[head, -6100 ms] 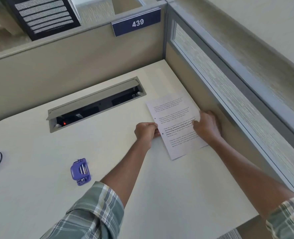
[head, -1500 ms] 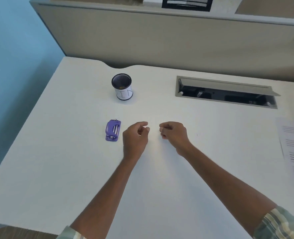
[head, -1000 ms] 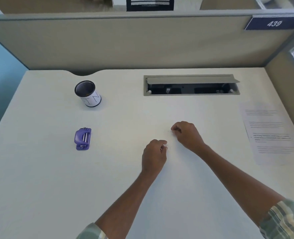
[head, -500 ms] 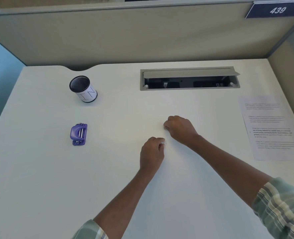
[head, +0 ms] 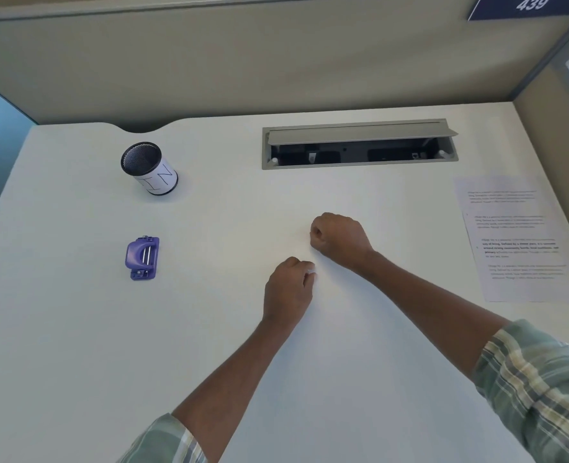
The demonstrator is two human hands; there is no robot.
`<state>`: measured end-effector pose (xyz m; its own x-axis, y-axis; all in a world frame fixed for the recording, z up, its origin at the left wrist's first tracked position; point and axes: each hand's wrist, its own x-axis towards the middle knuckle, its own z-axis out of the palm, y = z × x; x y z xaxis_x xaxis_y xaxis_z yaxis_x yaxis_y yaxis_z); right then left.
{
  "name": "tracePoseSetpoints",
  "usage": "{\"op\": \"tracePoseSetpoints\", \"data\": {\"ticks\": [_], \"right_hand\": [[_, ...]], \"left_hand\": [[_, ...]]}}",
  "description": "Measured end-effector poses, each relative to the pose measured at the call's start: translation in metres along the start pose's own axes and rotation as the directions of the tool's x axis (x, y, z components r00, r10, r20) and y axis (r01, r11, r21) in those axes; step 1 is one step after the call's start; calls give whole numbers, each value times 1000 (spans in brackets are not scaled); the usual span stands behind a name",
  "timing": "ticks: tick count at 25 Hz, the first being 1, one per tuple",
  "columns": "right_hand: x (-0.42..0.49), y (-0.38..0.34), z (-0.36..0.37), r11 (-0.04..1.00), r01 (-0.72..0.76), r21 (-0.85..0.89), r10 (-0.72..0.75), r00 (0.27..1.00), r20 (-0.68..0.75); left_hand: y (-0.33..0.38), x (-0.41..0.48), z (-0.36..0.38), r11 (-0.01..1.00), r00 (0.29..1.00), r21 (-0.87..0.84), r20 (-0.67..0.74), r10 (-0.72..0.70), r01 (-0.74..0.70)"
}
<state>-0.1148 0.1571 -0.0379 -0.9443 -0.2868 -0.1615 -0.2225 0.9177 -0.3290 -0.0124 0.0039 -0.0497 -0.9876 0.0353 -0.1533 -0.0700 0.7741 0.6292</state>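
My left hand (head: 288, 292) rests on the white desk (head: 76, 329) near its middle, fingers curled into a loose fist. A small pale spot shows at its thumb tip; no held object is plainly visible. My right hand (head: 339, 237) lies just beyond and to the right, also curled in a fist with nothing seen in it. The two hands are a short gap apart. A printed sheet of paper (head: 516, 238) lies flat at the desk's right side, out of both hands' touch.
A small purple stapler-like tool (head: 142, 258) lies to the left. Behind it stands a black mesh cup (head: 149, 168) with a white label. An open cable tray (head: 359, 147) is set into the desk at the back. Partition walls close off the back and right.
Six seconds ago both hands held the paper at the right wall. Since then they left it and came to the desk's middle. In the last half second they barely moved.
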Motion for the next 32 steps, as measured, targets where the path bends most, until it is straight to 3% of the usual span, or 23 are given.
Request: {"op": "tracePoseSetpoints", "data": {"ticks": [2, 5, 17, 20, 25, 32], "right_hand": [[-5, 7, -1, 981, -99, 167, 106, 994, -30], [-17, 15, -2, 948, -141, 286, 160, 986, -45], [-37, 37, 0, 904, -192, 381, 236, 969, -72], [-36, 35, -1, 894, -193, 404, 244, 967, -77], [-26, 14, -6, 867, -156, 473, 219, 972, -82], [30, -61, -18, 832, -38, 553, 114, 988, -104]], "left_hand": [[1, 2, -1, 998, 1000, 53, 18, 23, -24], [2, 3, -1, 990, 998, 128, 42, 56, -61], [9, 12, -2, 969, 994, 227, 67, 87, -100], [4, 14, -2, 989, 996, 125, 45, 78, -83], [-10, 23, -23, 967, 996, -241, -10, -88, 83], [-48, 56, -103, 904, 942, -416, -253, -222, 102]]}}
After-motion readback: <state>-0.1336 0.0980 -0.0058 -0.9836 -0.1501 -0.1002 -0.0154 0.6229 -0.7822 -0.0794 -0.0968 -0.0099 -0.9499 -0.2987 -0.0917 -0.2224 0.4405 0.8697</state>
